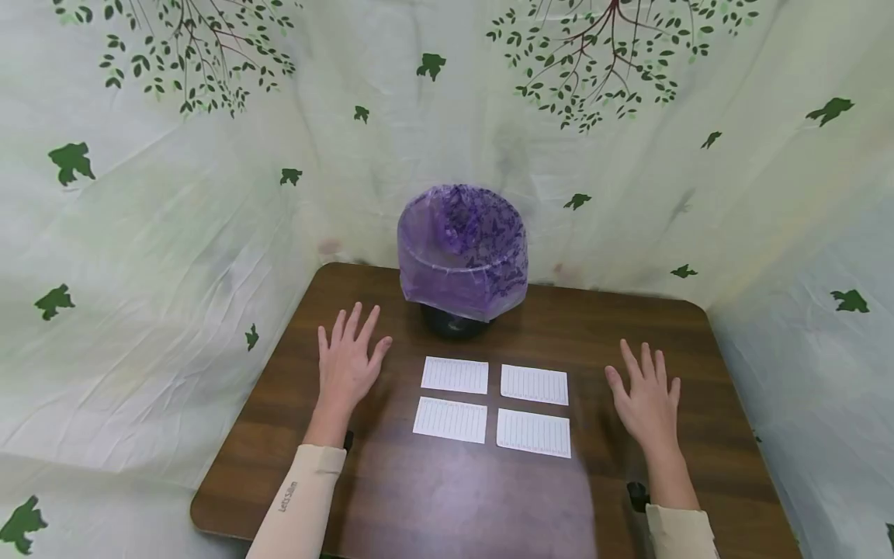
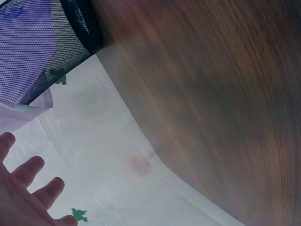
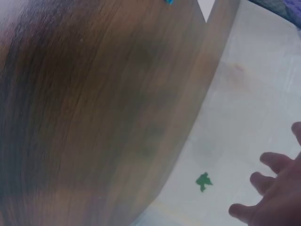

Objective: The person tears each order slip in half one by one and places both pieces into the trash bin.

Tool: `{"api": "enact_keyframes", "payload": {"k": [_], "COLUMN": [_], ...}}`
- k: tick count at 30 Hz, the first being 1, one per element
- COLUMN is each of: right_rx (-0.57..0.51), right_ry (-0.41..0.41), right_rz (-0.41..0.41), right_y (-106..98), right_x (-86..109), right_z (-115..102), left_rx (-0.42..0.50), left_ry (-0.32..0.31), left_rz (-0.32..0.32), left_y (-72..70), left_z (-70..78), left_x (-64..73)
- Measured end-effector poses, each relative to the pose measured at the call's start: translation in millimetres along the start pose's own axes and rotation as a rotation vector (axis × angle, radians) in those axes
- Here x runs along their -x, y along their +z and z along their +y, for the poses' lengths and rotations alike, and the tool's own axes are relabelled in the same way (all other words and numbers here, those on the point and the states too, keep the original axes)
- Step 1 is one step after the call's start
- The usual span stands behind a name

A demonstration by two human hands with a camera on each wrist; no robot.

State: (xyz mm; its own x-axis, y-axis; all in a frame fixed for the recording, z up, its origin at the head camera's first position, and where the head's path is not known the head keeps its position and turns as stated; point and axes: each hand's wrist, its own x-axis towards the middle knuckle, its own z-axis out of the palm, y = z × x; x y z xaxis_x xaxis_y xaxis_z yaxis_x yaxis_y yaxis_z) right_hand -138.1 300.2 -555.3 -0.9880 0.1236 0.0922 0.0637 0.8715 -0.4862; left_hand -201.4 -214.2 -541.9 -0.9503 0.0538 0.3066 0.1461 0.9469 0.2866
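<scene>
Four is avoided here: several white lined cards lie in two rows on the brown table, among them a back left card (image 1: 455, 375), a back right card (image 1: 534, 385), a front left card (image 1: 450, 420) and a front right card (image 1: 534, 433). To their left, my left hand (image 1: 347, 365) has its fingers straight and spread, holding nothing. My right hand (image 1: 646, 400) is on the other side of the cards, likewise with spread fingers and nothing in it. Both hands show at the edges of their wrist views, the left hand (image 2: 23, 193) and the right hand (image 3: 277, 188).
A black mesh bin (image 2: 80, 28) lined with a purple bag (image 1: 461, 264) stands at the back of the wooden table (image 1: 447, 505). White cloth (image 1: 349, 155) printed with leaves and green birds hangs behind and at both sides.
</scene>
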Motion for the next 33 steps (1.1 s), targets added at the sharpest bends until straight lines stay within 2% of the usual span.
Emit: {"api": "enact_keyframes", "payload": {"k": [7, 16, 23, 33], "right_rx": [-0.003, -0.067, -0.122, -0.139], "right_ry": [-0.031, -0.049, -0.071, -0.127], "right_rz": [0.050, 0.078, 0.105, 0.090], "right_y": [-0.6, 2.5, 12.4, 27.4], "right_x": [-4.7, -3.7, -1.8, -3.8], "right_z": [-10.7, -26.7, -38.9, -57.7], "left_rx": [0.038, 0.064, 0.073, 0.077], "left_ry": [-0.004, 0.010, 0.017, 0.040], "left_rz": [0.016, 0.032, 0.006, -0.008], "left_y": [-1.1, 5.1, 10.5, 21.7], "left_z": [9.5, 21.1, 29.0, 42.4], "left_x": [3.3, 12.0, 15.8, 17.8]}}
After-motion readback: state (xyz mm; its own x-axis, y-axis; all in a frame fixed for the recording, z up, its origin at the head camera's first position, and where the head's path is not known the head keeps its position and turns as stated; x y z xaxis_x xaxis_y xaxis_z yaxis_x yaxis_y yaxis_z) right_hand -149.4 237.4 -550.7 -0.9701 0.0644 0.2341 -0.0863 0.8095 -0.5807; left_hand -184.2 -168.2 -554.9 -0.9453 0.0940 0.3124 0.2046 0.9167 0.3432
